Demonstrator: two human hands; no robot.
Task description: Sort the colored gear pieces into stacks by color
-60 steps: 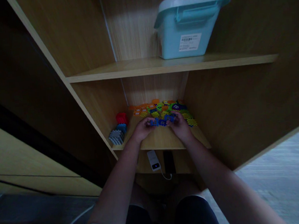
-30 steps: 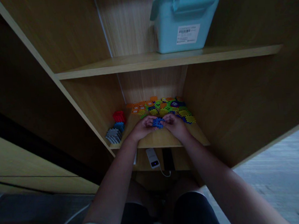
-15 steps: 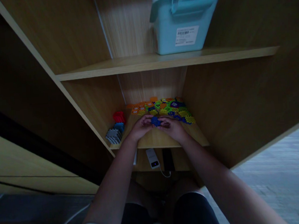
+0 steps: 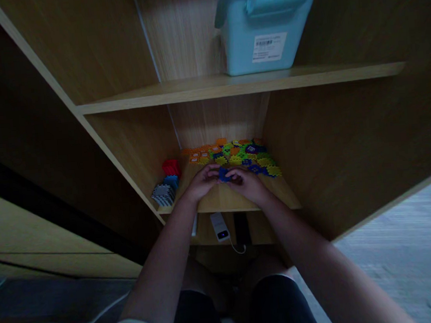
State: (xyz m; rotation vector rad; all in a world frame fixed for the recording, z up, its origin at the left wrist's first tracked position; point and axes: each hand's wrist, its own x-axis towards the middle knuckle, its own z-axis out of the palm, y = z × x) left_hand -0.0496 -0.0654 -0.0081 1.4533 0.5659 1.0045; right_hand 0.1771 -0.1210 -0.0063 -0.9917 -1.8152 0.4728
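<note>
Between my two hands, above the middle shelf (image 4: 219, 200), is a dark blue toothed plastic piece (image 4: 223, 174). My left hand (image 4: 204, 181) grips its left side with the fingers closed. My right hand (image 4: 244, 180) pinches it from the right. Just beyond my fingers, yellow gear-edged pieces (image 4: 272, 170), orange pieces (image 4: 204, 152) and green pieces (image 4: 242, 155) lie spread over the back of the shelf. More blue pieces (image 4: 256, 169) lie among them on the right.
At the shelf's left stand a red stack (image 4: 171, 167), a blue stack (image 4: 171, 182) and a grey stack (image 4: 163, 194). A light blue lidded bin (image 4: 264, 31) sits on the upper shelf (image 4: 194, 90). Below lie a white power bank (image 4: 219, 226) with a cable and a black flat object (image 4: 242, 228).
The blue piece has turned a little between my fingers and shows a different outline. Both hands stay in nearly the same place. The view has shifted very slightly.
</note>
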